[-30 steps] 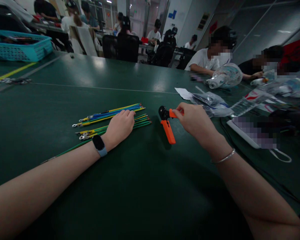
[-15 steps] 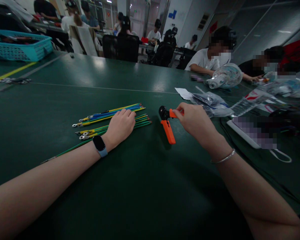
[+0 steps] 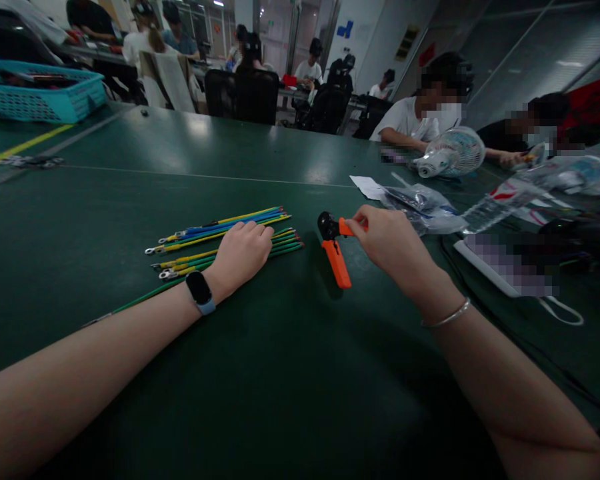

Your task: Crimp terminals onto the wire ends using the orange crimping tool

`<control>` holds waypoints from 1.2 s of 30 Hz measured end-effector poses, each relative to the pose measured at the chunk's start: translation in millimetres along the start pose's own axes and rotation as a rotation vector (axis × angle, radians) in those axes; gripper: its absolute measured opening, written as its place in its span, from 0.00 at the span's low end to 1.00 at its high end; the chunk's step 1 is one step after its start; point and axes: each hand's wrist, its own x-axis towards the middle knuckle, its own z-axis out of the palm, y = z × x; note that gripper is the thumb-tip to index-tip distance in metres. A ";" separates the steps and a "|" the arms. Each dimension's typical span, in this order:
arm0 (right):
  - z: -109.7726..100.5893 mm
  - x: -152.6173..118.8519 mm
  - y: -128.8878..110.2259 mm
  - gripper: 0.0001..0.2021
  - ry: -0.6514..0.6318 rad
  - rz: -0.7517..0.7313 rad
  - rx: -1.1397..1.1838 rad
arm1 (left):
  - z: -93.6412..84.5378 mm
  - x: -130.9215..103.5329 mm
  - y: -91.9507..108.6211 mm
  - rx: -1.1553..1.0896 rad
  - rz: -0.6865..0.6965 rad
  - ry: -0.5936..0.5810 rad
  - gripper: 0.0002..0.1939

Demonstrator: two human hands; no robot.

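Observation:
My left hand [image 3: 245,252] lies over a bundle of yellow-green and blue wires [image 3: 207,231], its fingers curled down among them and the fingertips hidden. Ring terminals [image 3: 167,274] show at the wires' left ends; small coloured tips show at the right ends. One green wire [image 3: 135,302] runs out under my left forearm. Pinched between the thumb and fingers of my right hand [image 3: 387,233] is one orange handle of a crimping tool [image 3: 336,265]. The tool's black head points away from me, and its handles are spread apart.
A clear plastic bag [image 3: 420,203], a plastic bottle [image 3: 497,200] and a small fan [image 3: 453,153] lie to the right on the green table [image 3: 280,373]. Nearer are a white-edged device [image 3: 485,270] and a black cable. A turquoise basket [image 3: 40,100] stands far left. Other people sit beyond.
Both my hands, the wires and the crimping tool stay practically where they were. At the far right, another person's hands have shifted slightly.

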 end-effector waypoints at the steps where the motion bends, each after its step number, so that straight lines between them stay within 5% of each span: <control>1: -0.3 -0.1 -0.4 0.14 -0.001 0.001 -0.003 | -1.2 -0.3 1.0 0.022 0.010 -0.009 0.14; 9: -0.8 -0.9 -1.1 0.14 -0.005 0.000 -0.011 | -4.9 -2.7 6.8 0.117 0.001 -0.088 0.18; 25: -1.3 -0.2 -1.7 0.15 -0.007 0.006 -0.007 | -2.4 -1.7 1.9 0.035 0.032 -0.061 0.14; 36: 0.8 -0.3 0.9 0.14 0.008 -0.006 -0.012 | 8.4 1.0 1.8 -0.003 -0.129 0.023 0.17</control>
